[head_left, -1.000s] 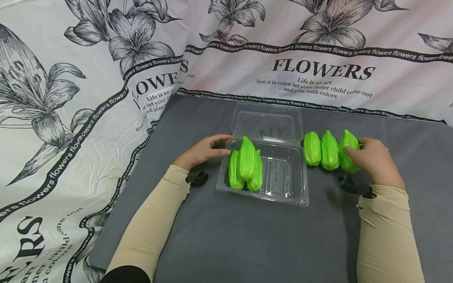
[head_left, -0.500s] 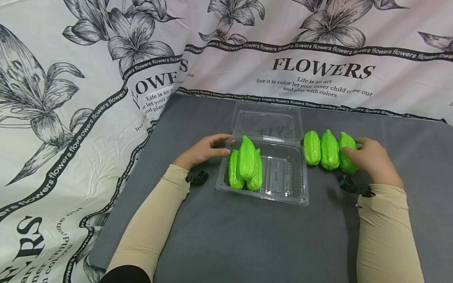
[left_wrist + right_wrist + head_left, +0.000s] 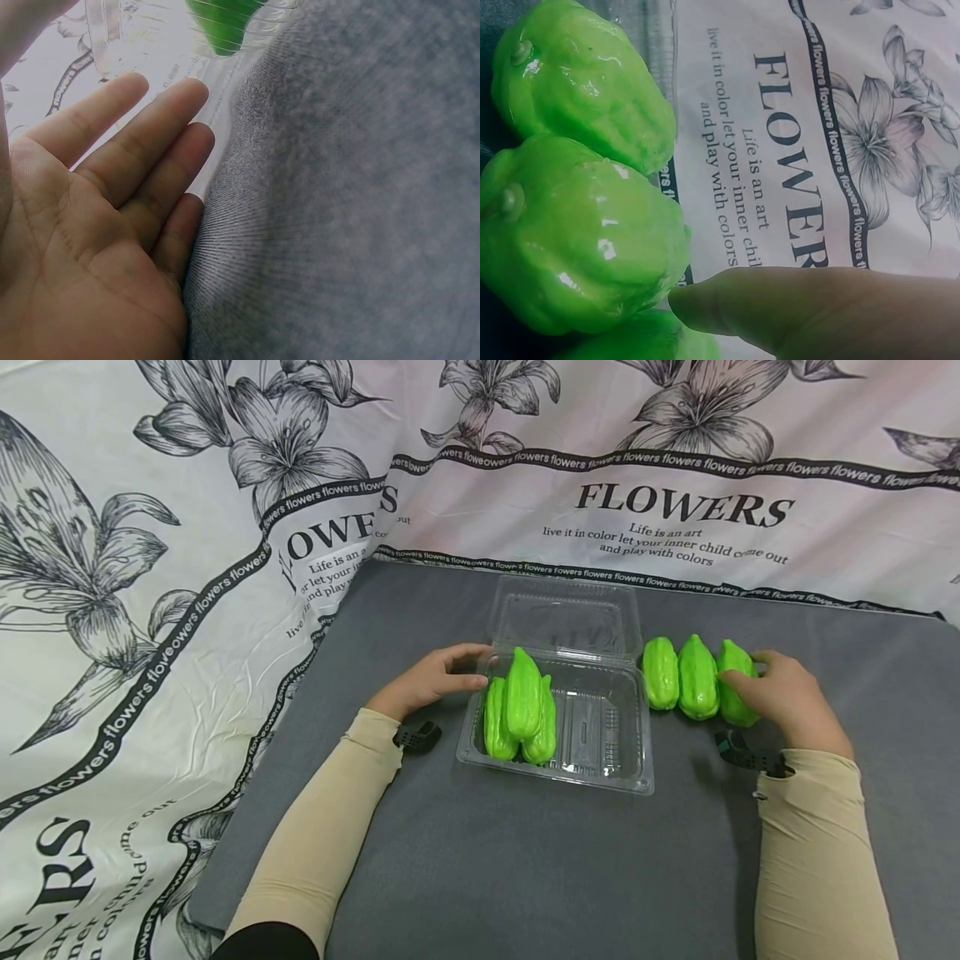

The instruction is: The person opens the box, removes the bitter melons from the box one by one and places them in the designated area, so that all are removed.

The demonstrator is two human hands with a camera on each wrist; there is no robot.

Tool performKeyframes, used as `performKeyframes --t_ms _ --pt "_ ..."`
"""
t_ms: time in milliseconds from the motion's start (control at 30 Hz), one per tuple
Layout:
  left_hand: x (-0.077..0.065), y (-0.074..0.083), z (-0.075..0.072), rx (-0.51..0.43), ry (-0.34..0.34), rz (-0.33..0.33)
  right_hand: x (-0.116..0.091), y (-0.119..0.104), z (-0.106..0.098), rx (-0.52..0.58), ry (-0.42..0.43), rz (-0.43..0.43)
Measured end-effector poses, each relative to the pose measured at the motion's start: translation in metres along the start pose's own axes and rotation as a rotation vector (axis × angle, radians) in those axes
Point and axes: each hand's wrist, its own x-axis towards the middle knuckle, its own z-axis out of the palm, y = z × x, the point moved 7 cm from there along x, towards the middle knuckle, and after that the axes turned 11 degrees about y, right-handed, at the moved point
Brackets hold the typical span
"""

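My right hand (image 3: pixel 795 697) grips the rightmost of three glossy green peppers (image 3: pixel 738 685), its thumb across the near left side; most of its fingers are hidden behind. Two more peppers stand just left of it, a middle pepper (image 3: pixel 698 678) and a left pepper (image 3: pixel 661 674). In the right wrist view, my thumb (image 3: pixel 750 307) lies by the gap between peppers. A clear plastic clamshell box (image 3: pixel 600 781), lid raised, holds three peppers on its left side, one pepper (image 3: pixel 523 696) lying over the others. My left hand (image 3: pixel 438 679), fingers extended, is at the box's left edge.
The box's clear lid (image 3: pixel 566 618) leans back toward the white flower-print cloth (image 3: pixel 480 510) behind the table. Grey cloth (image 3: pixel 555 868) covers the tabletop. The right half of the box floor shows bare plastic.
The rightmost pepper and my right hand shifted slightly left between the first and second frames, then stayed nearly still. My left hand and the box look unchanged.
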Motion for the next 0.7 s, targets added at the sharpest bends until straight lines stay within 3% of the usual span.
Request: performKeyframes --t_ms 700 --pt "-0.0015 -0.0002 0.0006 -0.022 0.003 -0.015 -0.0027 -0.0007 -0.0026 0.025 0.011 0.014"
